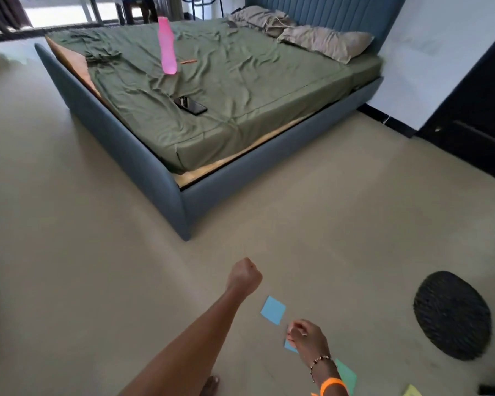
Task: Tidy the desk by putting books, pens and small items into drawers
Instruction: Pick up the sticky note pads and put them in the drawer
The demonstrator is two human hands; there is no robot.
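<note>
Standing over scattered sticky notes on the floor — no desk or drawer in view. Left hand (245,275) is a bare fist, holding nothing; right hand (305,337) has fingers curled, seemingly pinching a blue note's (290,346) edge. Another blue note (273,309) lies just beside it, a green one (346,375) near the wrist. Looks like the gathering stage — next calls for collecting the rest. No readable writing anywhere

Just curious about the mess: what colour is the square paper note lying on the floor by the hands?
Light blue note, clearest in the head view.
</note>
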